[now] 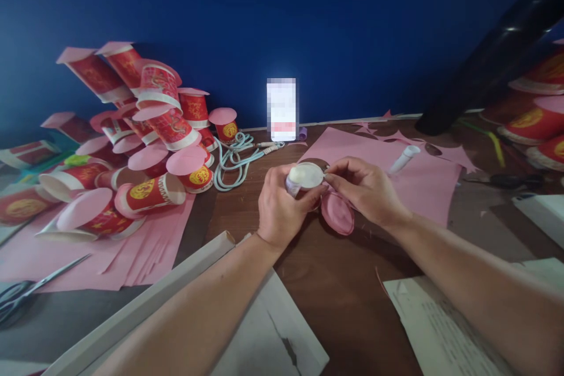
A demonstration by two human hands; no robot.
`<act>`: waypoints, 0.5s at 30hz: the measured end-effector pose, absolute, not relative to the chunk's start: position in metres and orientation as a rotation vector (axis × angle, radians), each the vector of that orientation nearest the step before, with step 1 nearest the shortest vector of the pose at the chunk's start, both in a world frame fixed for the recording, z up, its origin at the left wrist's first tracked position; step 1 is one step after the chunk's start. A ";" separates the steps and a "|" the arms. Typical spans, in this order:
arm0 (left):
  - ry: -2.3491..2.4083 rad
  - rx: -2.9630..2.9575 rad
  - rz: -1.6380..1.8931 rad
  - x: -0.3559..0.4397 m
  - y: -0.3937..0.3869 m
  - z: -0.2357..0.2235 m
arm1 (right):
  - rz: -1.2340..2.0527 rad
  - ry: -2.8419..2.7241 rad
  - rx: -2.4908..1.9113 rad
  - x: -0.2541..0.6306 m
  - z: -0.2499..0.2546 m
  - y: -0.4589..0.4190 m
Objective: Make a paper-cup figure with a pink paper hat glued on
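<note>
My left hand [279,205] is closed around a glue stick [291,184], whose pale tip shows above the fingers. Beside that tip lies a white round disc [312,177], its far side resting by my left thumb. Thumb and forefinger of my right hand [359,185] pinch together at the disc's right edge. Just below the fingers is a pink round piece [338,213] with a raised rim; whether it joins the disc is hidden by my hands.
Red paper cups with pink discs [170,123] are piled at the left on pink sheets [145,258]. Scissors [30,288] lie at front left. Behind my hands are a phone [282,108], a pale cable [233,161], cut pink paper [423,188] and a white tube [404,158].
</note>
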State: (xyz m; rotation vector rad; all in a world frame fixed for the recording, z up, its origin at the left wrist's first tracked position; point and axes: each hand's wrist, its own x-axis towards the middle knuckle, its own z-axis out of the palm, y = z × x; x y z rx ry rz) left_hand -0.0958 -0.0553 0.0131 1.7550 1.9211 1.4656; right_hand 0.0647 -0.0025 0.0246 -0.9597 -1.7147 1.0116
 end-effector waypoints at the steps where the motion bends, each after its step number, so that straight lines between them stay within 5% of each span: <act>1: 1.923 1.760 1.466 -0.096 -0.055 0.013 | 1.015 -1.709 -0.958 0.064 0.025 -0.003; 6: 1.918 1.780 1.480 -0.096 -0.055 0.012 | 0.998 -1.688 -0.908 0.062 0.022 -0.004; 15: 1.929 1.802 1.476 -0.095 -0.054 0.013 | 0.454 -1.909 -0.888 0.065 0.023 -0.011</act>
